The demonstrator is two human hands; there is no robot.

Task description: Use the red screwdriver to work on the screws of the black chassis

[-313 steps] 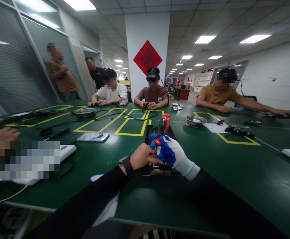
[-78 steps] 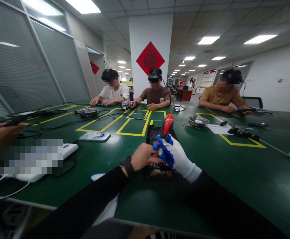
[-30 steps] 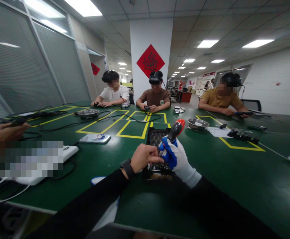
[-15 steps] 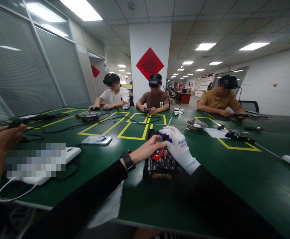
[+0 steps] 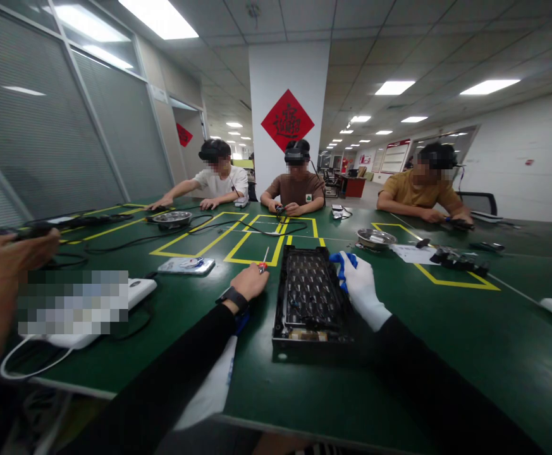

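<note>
A black open case (image 5: 311,287) with rows of dark parts lies on the green table. Left of it, my bare left hand (image 5: 251,282), with a watch on the wrist, is closed round a screwdriver (image 5: 263,267) whose handle is red and whose metal shaft points up and away. On the case's right side, my right hand (image 5: 355,278) wears a white glove with blue fingers. Its fingers are bent against the case's upper right edge; whether they grip it cannot be made out.
A phone (image 5: 186,266) and a white power strip (image 5: 138,294) lie to the left, near another person's hand (image 5: 17,259). Metal bowls (image 5: 375,238) (image 5: 172,218) stand farther back. Black parts (image 5: 460,260) and paper (image 5: 413,253) lie right. Three people sit across the table.
My hands have parted from above the case. The left moved left with the red-handled tool, the right moved to the case's right side. More of the case shows.
</note>
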